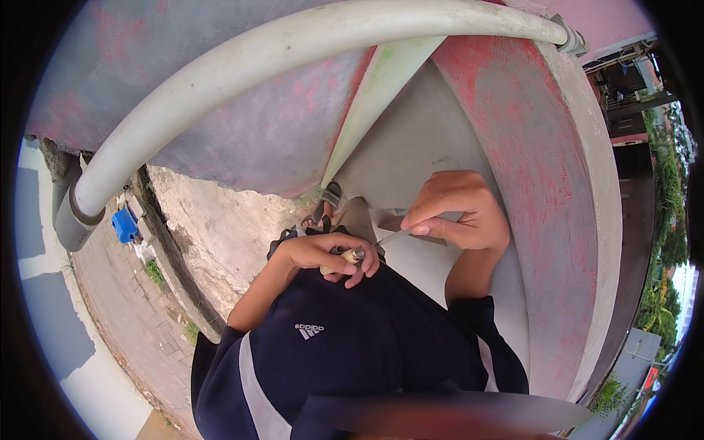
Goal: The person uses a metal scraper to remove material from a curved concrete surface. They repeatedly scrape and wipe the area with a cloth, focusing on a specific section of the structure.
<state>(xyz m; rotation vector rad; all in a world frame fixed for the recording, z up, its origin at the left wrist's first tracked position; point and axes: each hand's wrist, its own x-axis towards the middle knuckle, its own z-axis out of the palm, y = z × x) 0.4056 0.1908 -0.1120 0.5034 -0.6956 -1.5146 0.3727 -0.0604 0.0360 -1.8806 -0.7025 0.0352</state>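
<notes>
My left hand (317, 251) is closed around a tool's pale, wood-coloured handle (328, 269), with a shiny metal collar (355, 255) at its end. My right hand (469, 209) is raised just to the right, thumb and forefinger pinching a thin, flat strip of grey metal (394, 237). The strip slants down toward the left fingers. Whether it joins the handle, I cannot tell. Both hands are in front of my dark shirt (352, 337).
A thick white pipe (279, 55) arches across the top, with a thinner pale pipe (385, 95) behind it. A curved wall with worn red paint (528, 147) stands close at the right. A blue object (125, 225) lies beside the paved path (139, 315) at the left.
</notes>
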